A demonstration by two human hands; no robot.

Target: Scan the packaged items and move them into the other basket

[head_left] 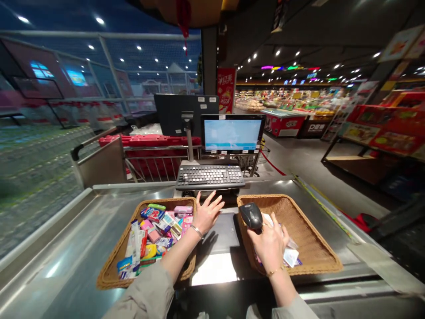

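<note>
My left hand [207, 213] hovers open with its fingers spread, just over the right rim of a wicker basket [111, 275] and close to a black keyboard [210, 177]. That basket holds a heap of small colourful packets and boxes [154, 235]. My right hand [268, 248] is closed around a black handheld barcode scanner [251, 215] above a second wicker basket [310, 232]. A few pale packets [291, 257] lie against that hand, partly hidden, so I cannot tell whether it also holds them.
Both baskets sit on a stainless steel checkout counter [63, 248]. A lit monitor [231, 134] and a dark screen [175, 114] stand ahead, with a red cart [149, 159] behind them. A supermarket aisle and produce displays [299, 104] extend to the right.
</note>
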